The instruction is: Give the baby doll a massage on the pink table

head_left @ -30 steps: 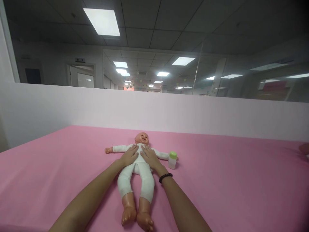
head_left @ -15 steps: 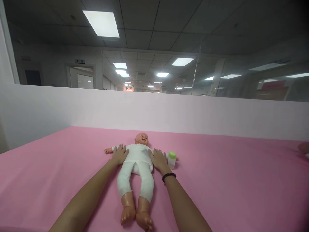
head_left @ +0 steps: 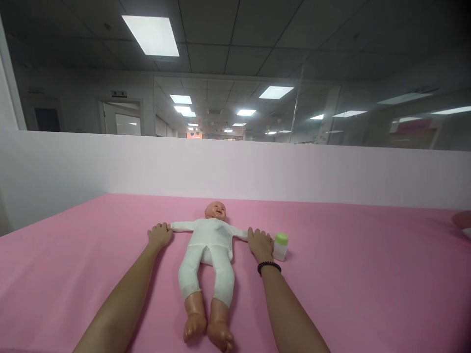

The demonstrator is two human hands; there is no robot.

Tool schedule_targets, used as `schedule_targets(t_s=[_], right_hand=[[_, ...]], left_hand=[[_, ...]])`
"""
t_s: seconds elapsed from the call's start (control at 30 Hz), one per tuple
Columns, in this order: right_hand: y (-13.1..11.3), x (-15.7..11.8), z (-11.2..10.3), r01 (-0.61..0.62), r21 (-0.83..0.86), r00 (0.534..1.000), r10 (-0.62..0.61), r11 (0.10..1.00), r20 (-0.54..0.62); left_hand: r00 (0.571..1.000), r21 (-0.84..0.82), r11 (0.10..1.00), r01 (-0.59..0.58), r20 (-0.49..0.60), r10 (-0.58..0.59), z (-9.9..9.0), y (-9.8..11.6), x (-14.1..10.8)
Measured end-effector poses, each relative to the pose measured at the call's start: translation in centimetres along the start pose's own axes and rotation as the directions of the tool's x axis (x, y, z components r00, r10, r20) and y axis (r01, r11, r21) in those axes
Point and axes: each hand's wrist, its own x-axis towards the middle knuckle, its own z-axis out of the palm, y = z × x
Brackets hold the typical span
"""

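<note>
A baby doll [head_left: 211, 240] in a white suit lies on its back, arms stretched out to the sides and bare feet towards me. Over the end of the doll's arm on the left rests my left hand [head_left: 160, 236], palm down, fingers slightly apart. My right hand [head_left: 260, 245], wearing a dark beaded bracelet, lies over the end of the other arm, its fingers also a little spread. Both doll hands are largely hidden under mine. Close against the outer side of my right hand stands a small bottle [head_left: 280, 246] with a green cap.
A pink padded surface [head_left: 349, 274] spreads under the doll. Behind it runs a low white wall [head_left: 235, 169] with glass above. At the far right edge, part of another skin-toned object [head_left: 461, 219] shows, perhaps another doll.
My hands have slid outward from beside the doll's torso to the ends of its arms. The green-capped bottle has shifted to the right along with my right hand.
</note>
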Motion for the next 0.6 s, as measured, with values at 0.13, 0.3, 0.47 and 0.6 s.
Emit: schedule_targets(t_s=[0.13,0.3,0.47,0.6], right_hand=[[0.5,0.4,-0.1,-0.188,0.041,0.982,0.189,0.981,-0.025],[1.0,0.6,0.0,-0.369,0.26,0.916,0.396,0.892,-0.06],[1.4,0.4,0.1,-0.397,0.296,0.882,0.45,0.869,-0.14],[1.9,0.6,-0.1,-0.371,0.372,0.89,0.44,0.851,-0.119]], left_hand=[[0.998,-0.079,0.995,0.056,-0.028,-0.059,0.0,-1.1,0.7],[0.993,-0.208,0.974,0.094,-0.044,-0.106,-0.2,-1.8,1.3],[0.989,-0.394,0.912,0.118,-0.038,-0.144,-0.4,-2.1,1.2],[0.986,-0.594,0.797,0.111,-0.036,-0.164,-0.3,-2.4,1.0]])
